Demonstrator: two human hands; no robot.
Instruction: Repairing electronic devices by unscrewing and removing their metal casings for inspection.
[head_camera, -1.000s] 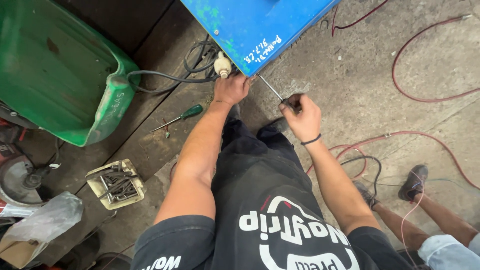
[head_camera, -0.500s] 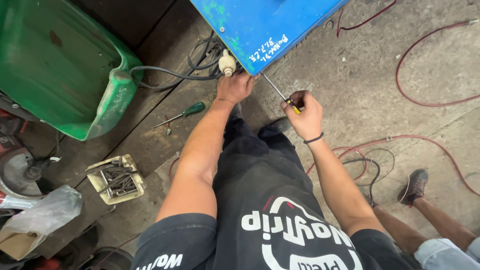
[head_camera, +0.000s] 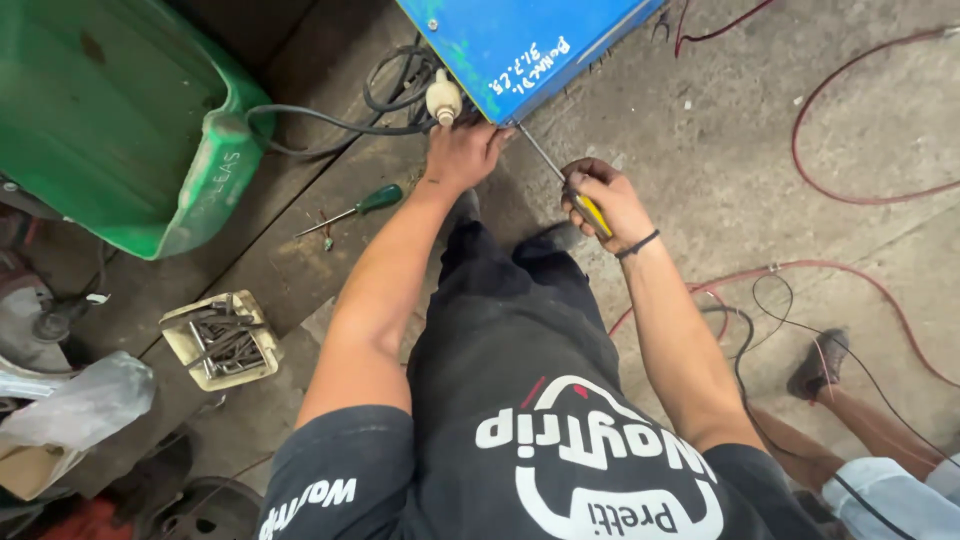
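Note:
A blue metal box stands on the concrete floor ahead of me. My left hand rests against its lower corner, just below a cream cable plug. In my right hand is a screwdriver with a yellow handle. Its metal shaft slants up and left, with the tip at the box's bottom edge beside my left fingers.
A green screwdriver lies on the floor to the left. A green tub fills the upper left. A small tray of bolts sits near my left knee. Black cable and red hoses run across the floor. Another person's foot is at the right.
My view has shifted a little, so the box sits higher in the frame. My right hand has turned and the yellow handle shows more. My left hand stays at the box corner.

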